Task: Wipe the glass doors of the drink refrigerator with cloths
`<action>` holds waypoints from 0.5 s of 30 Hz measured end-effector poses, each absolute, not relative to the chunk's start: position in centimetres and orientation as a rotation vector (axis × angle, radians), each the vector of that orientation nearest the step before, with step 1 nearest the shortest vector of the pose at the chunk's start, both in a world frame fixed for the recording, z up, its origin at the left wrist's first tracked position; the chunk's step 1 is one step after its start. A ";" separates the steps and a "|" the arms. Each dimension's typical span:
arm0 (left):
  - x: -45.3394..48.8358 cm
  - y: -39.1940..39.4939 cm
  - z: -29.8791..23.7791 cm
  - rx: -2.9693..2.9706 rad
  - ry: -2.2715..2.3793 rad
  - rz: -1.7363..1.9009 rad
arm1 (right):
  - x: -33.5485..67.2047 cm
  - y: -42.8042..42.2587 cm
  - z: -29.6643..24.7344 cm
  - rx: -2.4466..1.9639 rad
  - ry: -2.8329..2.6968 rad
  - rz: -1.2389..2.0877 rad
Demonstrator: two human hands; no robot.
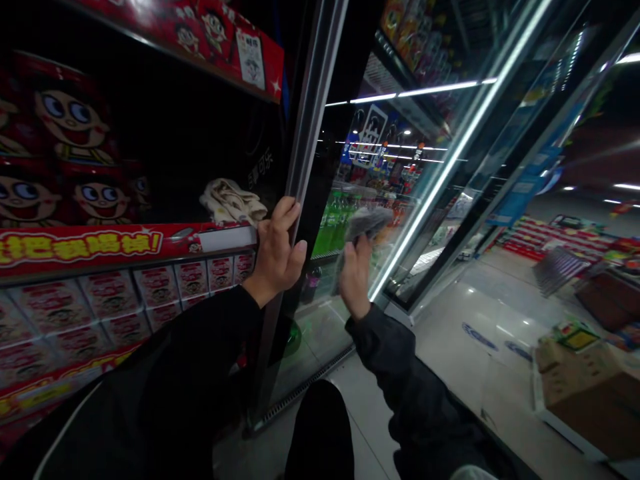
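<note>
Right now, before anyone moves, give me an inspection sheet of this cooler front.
surface: glass cooler door in a dark metal frame, above a tiled floor
job's things: grey cloth against the glass
clutter: cream cloth on the red display's ledge
grippers: left hand gripping the frame; right hand holding the grey cloth
cables: nothing seen
surroundings: red cartons, green bottles behind the glass, cardboard box
</note>
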State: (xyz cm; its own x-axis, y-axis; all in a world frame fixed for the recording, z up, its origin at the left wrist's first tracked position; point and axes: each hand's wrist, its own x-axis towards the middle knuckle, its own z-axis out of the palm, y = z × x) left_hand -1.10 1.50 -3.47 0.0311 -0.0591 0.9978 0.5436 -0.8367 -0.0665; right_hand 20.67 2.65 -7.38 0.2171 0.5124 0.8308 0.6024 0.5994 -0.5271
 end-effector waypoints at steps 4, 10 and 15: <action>-1.3 1.6 -3.5 -1.898 -0.449 -1.886 | 13.4 -0.2 -9.6 -0.811 -1.616 -0.434; -1.3 1.6 -3.6 -1.883 -0.488 -1.851 | 17.7 4.0 -9.0 -0.630 -1.804 -0.636; -1.1 1.5 -3.6 -1.852 -0.552 -1.825 | 25.9 8.0 -6.9 -0.884 -1.672 -0.492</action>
State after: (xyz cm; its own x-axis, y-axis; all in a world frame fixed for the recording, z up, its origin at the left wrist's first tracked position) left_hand -1.09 1.55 -3.58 0.0299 -0.0461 0.9985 0.5920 -0.8040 -0.0548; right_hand 25.95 7.98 -6.94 -0.0926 0.2987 0.9499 0.7653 0.6316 -0.1240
